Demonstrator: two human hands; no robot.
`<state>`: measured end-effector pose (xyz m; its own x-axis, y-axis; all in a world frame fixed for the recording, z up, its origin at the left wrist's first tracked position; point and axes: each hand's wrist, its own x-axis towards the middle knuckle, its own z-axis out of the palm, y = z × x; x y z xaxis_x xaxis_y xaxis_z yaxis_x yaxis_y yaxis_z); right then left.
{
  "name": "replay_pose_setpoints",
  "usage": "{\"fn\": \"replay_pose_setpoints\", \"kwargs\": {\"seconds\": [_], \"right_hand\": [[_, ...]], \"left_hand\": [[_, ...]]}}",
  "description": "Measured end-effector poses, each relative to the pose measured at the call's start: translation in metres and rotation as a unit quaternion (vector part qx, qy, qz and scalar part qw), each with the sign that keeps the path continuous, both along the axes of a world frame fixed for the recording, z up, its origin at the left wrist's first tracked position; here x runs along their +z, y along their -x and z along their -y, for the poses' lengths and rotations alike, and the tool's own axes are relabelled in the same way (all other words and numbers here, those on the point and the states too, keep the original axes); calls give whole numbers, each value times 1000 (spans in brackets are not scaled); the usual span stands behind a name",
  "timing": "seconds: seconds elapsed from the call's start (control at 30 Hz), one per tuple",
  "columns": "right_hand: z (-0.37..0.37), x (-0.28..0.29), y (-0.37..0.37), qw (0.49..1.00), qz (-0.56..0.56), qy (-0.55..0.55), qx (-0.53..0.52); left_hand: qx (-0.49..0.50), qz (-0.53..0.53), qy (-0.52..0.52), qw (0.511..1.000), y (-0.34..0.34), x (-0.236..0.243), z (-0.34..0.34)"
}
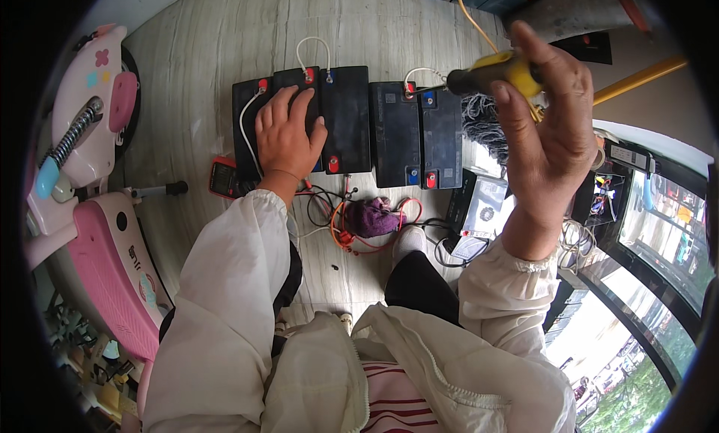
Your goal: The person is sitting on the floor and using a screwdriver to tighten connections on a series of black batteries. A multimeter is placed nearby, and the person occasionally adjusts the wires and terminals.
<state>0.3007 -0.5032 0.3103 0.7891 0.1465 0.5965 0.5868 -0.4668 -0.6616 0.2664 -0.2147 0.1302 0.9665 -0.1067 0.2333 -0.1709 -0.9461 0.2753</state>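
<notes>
Several black batteries (348, 122) stand side by side on the floor, with red and blue terminals. My left hand (288, 137) rests with spread fingers on the two leftmost ones. In my right hand (553, 130) is a screwdriver (490, 72) with a yellow and black handle, gripped between thumb and fingers. Its shaft points left to the red terminal (410, 89) of the second battery from the right (395, 137); whether the tip touches the screw I cannot tell. A short white wire (410, 73) arches at that terminal. Other white wires (314, 38) run from terminals on the left batteries.
A red multimeter (222, 177) lies left of the batteries. Tangled red and black cables (341, 227) and a purple cloth (374, 217) lie near my feet. A grey mop head (483, 122) and a white box (485, 205) are to the right. A pink ride-on scooter (112, 261) stands left.
</notes>
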Motion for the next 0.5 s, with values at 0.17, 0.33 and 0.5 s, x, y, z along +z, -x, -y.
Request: {"fn": "replay_pose_setpoints", "kwargs": {"seconds": [0.17, 0.33, 0.5], "right_hand": [[-6, -5, -8, 997, 11, -77, 23], [-2, 6, 1, 993, 23, 113, -22], [-4, -6, -6, 999, -10, -25, 42]], "left_hand": [[0, 1, 1, 1000, 0, 0, 0], [-1, -2, 1, 1000, 0, 1, -1], [-1, 1, 0, 1000, 0, 1, 0]]}}
